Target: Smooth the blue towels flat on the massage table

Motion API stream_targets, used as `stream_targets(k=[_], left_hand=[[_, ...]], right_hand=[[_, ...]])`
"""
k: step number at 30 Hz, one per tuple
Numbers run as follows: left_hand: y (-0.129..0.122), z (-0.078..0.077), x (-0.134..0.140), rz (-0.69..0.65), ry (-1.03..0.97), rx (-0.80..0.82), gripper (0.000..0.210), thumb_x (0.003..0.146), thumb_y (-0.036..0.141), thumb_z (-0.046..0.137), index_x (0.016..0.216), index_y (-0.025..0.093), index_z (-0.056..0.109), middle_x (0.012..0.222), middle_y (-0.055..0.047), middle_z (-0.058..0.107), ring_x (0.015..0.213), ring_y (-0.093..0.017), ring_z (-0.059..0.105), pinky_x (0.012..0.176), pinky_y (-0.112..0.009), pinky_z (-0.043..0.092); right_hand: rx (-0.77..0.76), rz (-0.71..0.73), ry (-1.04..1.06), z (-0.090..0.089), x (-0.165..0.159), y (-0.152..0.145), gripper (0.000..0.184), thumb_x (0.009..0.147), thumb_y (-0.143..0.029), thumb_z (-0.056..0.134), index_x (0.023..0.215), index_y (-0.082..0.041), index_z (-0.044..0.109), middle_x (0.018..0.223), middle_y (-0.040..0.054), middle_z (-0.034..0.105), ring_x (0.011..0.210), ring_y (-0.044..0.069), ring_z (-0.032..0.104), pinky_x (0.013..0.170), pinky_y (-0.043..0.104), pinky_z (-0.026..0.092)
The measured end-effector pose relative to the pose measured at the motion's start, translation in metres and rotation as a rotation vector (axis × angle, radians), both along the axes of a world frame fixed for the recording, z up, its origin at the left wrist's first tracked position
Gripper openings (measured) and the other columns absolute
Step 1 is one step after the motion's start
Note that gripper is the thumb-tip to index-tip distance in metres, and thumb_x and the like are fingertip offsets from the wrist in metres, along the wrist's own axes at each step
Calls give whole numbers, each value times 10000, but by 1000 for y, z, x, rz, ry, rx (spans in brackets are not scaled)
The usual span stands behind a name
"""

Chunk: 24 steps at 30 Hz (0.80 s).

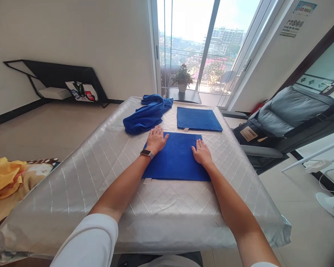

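A blue cloth (178, 159) lies flat as a rectangle on the covered table, a small white tag at its near left edge. My left hand (156, 140), with a watch on the wrist, rests flat on the cloth's far left part, fingers stretched out. On its right side lies my right hand (202, 151), palm down, with the fingers extended. Farther back is a second flat blue cloth (199, 119), also tagged at its near edge. To its left, a crumpled blue cloth (147, 114) sits in a loose heap.
A silvery quilted cover (89, 185) drapes over the table. Beyond the far edge stands a chair (183, 95) with a potted plant (183, 78), before glass doors. A grey armchair (289, 118) is at the right; yellow fabric (5, 178) lies at the left.
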State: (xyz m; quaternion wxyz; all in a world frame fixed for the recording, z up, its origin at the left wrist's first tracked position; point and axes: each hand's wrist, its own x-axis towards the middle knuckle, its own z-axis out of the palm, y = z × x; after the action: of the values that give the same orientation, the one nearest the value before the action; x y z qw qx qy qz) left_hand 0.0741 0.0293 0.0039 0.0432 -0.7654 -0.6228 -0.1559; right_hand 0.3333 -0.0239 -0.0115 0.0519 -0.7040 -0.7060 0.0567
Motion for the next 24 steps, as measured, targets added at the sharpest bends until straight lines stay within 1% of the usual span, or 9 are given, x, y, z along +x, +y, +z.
stream_targets(k=[3, 6, 8, 9, 10, 12, 15, 19, 24], left_hand=[[-16, 1, 64, -223, -14, -21, 681, 1074, 514, 184, 1535, 93, 456, 1622, -158, 419, 1536, -269, 326, 1254, -438, 251], [-29, -4, 126, -410, -20, -34, 693, 1078, 532, 181, 1537, 86, 446, 1636, -165, 392, 1541, -258, 315, 1263, -423, 236], [-32, -9, 148, -479, -21, -65, 653, 1088, 498, 168, 1553, 121, 429, 1641, -150, 389, 1544, -250, 309, 1257, -437, 250], [-32, -12, 151, -502, -17, -87, 630, 1091, 477, 162, 1562, 145, 419, 1639, -139, 396, 1544, -245, 311, 1252, -445, 259], [-30, -14, 149, -512, -11, -113, 618, 1093, 468, 162, 1570, 161, 408, 1640, -131, 397, 1544, -243, 311, 1251, -451, 262], [-26, -17, 133, -492, 0, -158, 637, 1088, 495, 171, 1583, 157, 385, 1652, -132, 372, 1551, -247, 294, 1261, -453, 240], [-23, -18, 92, -419, 14, -187, 723, 1070, 575, 161, 1592, 118, 363, 1670, -140, 323, 1564, -254, 256, 1280, -436, 191], [-33, -18, 33, -364, 39, -206, 768, 1056, 616, 127, 1609, 122, 329, 1680, -124, 303, 1573, -234, 227, 1287, -421, 165], [-48, -21, -29, -145, 44, -238, 811, 1039, 645, 108, 1623, 112, 288, 1695, -124, 258, 1580, -248, 201, 1292, -450, 147]], right_hand=[[-1, 2, -9, 1, 0, -2, 698, 1075, -439, 190, 1628, -14, 223, 1715, 148, 181, 1590, 246, 147, 1285, 397, 130], [-6, 38, -44, 2, 2, -5, 668, 1060, -371, 243, 1638, -38, 206, 1721, 137, 164, 1593, 247, 132, 1282, 398, 136], [-2, 72, -59, 3, 3, -7, 670, 1045, -344, 294, 1649, -71, 192, 1725, 126, 154, 1594, 250, 127, 1281, 396, 137], [2, 79, -59, 3, 3, -7, 670, 1042, -336, 300, 1651, -78, 190, 1725, 123, 156, 1594, 251, 130, 1280, 395, 138], [4, 73, -54, 3, 3, -7, 663, 1045, -334, 288, 1649, -75, 197, 1723, 124, 165, 1592, 251, 139, 1280, 394, 140], [2, 45, -35, 3, 2, -6, 651, 1059, -343, 235, 1637, -45, 221, 1716, 134, 190, 1589, 247, 157, 1279, 393, 144], [5, 18, -11, 2, 0, -3, 679, 1074, -413, 188, 1626, -20, 237, 1712, 142, 199, 1587, 247, 160, 1282, 397, 131], [-7, 13, -4, 0, 0, -1, 691, 1081, -443, 176, 1630, -27, 224, 1715, 136, 185, 1589, 238, 149, 1283, 393, 120], [6, 18, -6, -1, 1, -1, 689, 1078, -435, 190, 1627, -21, 232, 1714, 136, 191, 1587, 243, 159, 1284, 392, 120]])
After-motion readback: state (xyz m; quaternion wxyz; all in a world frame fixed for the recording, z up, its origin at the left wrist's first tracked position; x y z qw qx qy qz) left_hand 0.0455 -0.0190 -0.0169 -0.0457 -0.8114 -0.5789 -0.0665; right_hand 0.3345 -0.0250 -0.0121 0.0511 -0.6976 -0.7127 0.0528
